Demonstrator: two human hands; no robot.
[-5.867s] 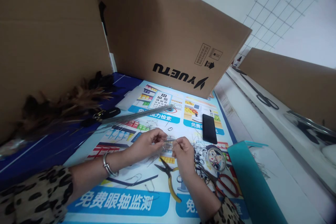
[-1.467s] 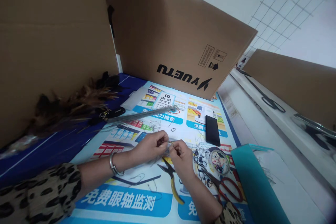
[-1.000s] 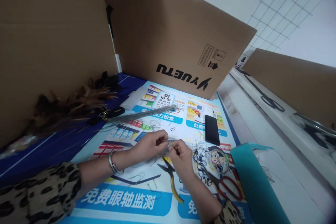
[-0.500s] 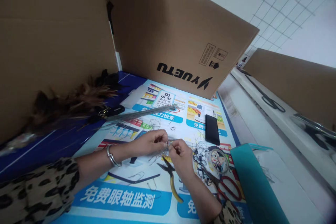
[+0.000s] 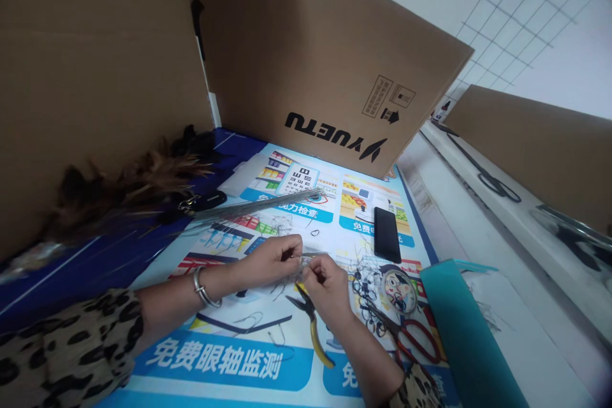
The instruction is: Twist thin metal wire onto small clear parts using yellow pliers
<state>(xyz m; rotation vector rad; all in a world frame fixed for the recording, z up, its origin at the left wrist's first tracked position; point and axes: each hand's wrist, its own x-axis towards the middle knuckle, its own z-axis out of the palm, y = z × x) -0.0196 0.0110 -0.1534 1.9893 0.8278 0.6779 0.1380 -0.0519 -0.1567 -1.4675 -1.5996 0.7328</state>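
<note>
My left hand (image 5: 273, 259) and my right hand (image 5: 327, 285) meet above a printed poster (image 5: 220, 363) on the table. Both pinch a short thin metal wire (image 5: 310, 255) held between their fingertips. The left wrist wears a silver bangle (image 5: 201, 287). Yellow-handled pliers (image 5: 312, 325) lie on the poster just below my right hand. Bent wire pieces and small black rings (image 5: 366, 306) are scattered to the right of it.
A bundle of long straight wires (image 5: 258, 205) lies beyond my hands, with brown feathers (image 5: 129, 188) at the left. A black phone (image 5: 386, 234), red-handled scissors (image 5: 415, 338) and a teal sheet (image 5: 463, 331) lie at the right. Cardboard panels (image 5: 310, 57) wall the back.
The hands stay together on the wire, with the fingers working it slightly. The view has shifted a little; nothing on the table has moved.
</note>
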